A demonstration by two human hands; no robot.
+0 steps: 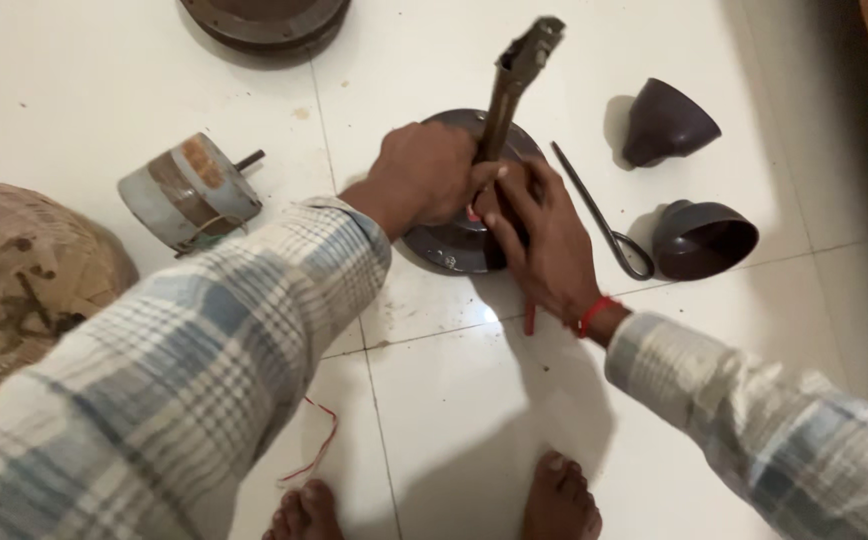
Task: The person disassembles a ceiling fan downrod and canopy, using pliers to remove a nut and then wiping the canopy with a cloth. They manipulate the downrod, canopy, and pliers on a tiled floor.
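Observation:
A dark round metal motor housing [444, 250] lies on the white tiled floor with a brown metal rod [510, 85] standing up from its middle. My left hand [424, 175] is closed around the base of the rod. My right hand [544, 240] grips the same spot from the right side, fingers wrapped near the rod's foot and some red wire. A red thread band circles my right wrist. What my fingers pinch is hidden between both hands.
A grey cylindrical motor core [192, 192] lies at left beside a worn sack [24, 270]. Two dark brown cone-shaped cups [666, 122] [704, 238] and a long metal pin with a loop [604, 215] lie at right. Another round housing [264, 20] sits at top. Thin red wire [316, 445] lies near my bare feet.

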